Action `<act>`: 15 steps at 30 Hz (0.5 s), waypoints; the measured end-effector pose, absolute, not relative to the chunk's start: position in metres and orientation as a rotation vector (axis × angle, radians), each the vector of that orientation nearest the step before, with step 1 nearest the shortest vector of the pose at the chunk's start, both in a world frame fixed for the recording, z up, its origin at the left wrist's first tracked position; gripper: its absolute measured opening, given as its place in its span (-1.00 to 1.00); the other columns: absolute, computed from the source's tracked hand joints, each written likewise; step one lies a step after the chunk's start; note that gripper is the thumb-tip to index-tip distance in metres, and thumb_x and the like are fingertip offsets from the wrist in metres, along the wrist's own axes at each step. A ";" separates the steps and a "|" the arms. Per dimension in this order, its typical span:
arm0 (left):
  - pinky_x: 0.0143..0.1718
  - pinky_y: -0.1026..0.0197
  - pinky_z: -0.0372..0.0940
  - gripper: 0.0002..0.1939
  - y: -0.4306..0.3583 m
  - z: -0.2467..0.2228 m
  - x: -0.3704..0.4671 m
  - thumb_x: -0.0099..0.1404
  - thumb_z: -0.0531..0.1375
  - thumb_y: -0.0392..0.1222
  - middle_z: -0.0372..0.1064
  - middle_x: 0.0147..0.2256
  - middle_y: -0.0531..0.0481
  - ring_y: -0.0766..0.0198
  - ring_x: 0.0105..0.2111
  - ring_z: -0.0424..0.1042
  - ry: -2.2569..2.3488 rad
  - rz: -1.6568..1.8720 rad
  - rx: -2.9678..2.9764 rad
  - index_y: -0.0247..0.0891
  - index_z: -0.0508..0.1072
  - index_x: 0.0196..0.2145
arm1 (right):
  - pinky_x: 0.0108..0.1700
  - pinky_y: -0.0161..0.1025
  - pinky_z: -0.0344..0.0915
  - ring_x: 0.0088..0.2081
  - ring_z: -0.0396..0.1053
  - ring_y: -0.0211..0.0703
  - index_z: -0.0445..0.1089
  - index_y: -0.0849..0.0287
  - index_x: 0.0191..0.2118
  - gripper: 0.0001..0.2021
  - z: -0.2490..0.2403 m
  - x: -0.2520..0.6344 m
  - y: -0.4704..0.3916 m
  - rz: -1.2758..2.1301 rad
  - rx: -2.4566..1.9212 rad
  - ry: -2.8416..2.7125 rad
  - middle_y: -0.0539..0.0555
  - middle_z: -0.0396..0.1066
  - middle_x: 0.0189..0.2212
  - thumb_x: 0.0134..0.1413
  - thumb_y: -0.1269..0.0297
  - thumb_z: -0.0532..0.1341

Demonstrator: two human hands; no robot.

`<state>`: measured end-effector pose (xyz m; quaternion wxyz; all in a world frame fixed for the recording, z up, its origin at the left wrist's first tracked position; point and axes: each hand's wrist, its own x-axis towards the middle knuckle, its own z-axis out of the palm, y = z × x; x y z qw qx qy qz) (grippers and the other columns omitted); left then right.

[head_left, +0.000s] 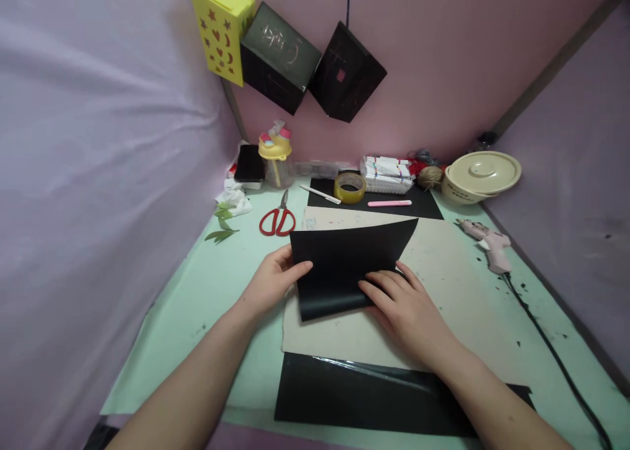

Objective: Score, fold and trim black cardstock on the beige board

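Observation:
A sheet of black paper [339,260], curved over along its lower edge, is held up above a pale board [443,292]. My left hand [275,276] pinches its left edge, thumb in front and fingers behind. On the lower right part of the sheet lies my right hand [401,306], several fingers across the front and the thumb side low at the bottom edge; one finger reaches the right edge. Beneath the board, a larger black sheet [354,397] sticks out toward me.
Red-handled scissors [278,222], a white pen [319,194], yellow tape [350,187] and a pink cutter [389,203] lie beyond the sheet. A glue gun [492,243] with a cord is at the right, near a lidded bowl [467,187]. Black boxes [280,56] hang above.

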<state>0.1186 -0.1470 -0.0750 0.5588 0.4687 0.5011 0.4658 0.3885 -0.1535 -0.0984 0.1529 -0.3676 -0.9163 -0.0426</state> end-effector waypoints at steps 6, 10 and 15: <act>0.11 -0.01 0.22 -0.59 -0.156 -0.070 0.117 0.25 0.27 -0.09 0.43 0.03 -0.12 0.02 0.03 0.39 0.975 0.842 1.193 -0.21 0.45 0.04 | 0.12 0.21 0.16 0.09 0.21 0.14 0.38 0.04 0.09 -0.65 -0.102 0.392 -0.153 -0.151 -1.170 -2.472 0.24 0.30 0.07 0.21 0.40 0.14; 0.14 -0.05 0.20 -0.55 -0.161 -0.074 0.119 0.25 0.26 -0.06 0.41 0.05 -0.14 -0.02 0.07 0.36 0.909 0.781 1.164 -0.21 0.43 0.08 | 0.01 0.15 0.26 0.03 0.24 0.12 0.32 -0.04 0.17 -0.60 -0.106 0.392 -0.151 -0.060 -1.224 -2.422 0.24 0.31 0.03 0.25 0.36 0.11; 0.22 -0.08 0.09 -0.48 -0.163 -0.066 0.126 0.27 0.23 -0.10 0.29 0.17 -0.11 -0.02 0.19 0.22 0.838 0.716 1.244 -0.14 0.33 0.18 | 0.15 0.22 0.21 0.22 0.07 0.21 0.23 0.09 0.21 -0.52 -0.105 0.387 -0.148 0.151 -1.135 -2.532 0.24 0.18 0.21 0.22 0.12 0.17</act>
